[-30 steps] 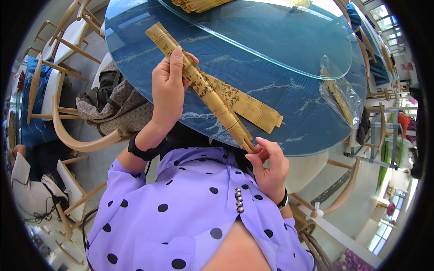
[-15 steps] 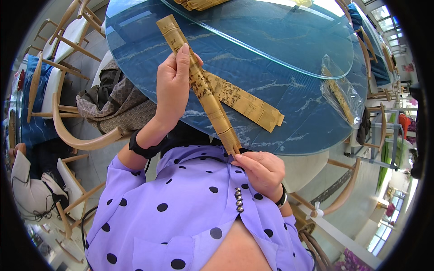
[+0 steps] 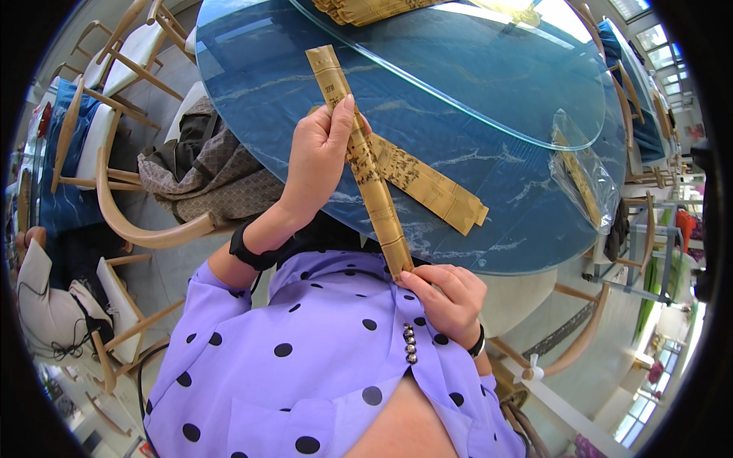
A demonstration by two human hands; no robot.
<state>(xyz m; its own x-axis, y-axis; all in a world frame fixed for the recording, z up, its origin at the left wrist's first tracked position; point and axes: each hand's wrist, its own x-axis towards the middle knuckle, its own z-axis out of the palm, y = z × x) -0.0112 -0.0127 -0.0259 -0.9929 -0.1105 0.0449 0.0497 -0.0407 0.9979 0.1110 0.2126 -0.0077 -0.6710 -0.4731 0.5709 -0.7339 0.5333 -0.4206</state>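
My left hand (image 3: 319, 156) grips the middle of a long tan paper packet (image 3: 359, 149) with dark print, held lengthwise over the round blue table (image 3: 252, 84). My right hand (image 3: 447, 294) pinches the packet's near end close to my chest, fingers closed on it. A second, similar tan packet (image 3: 435, 191) lies flat on the table just beyond, partly under the held one.
A glass turntable (image 3: 473, 69) covers the table's centre, with more tan packets (image 3: 359, 8) at its far edge. A clear plastic bag (image 3: 584, 175) lies at right. Wooden chairs (image 3: 114, 214) stand at left, one holding a brown bag (image 3: 206, 168).
The packet has swung more upright toward me. Its near end moved closer to my chest, with my right hand following it.
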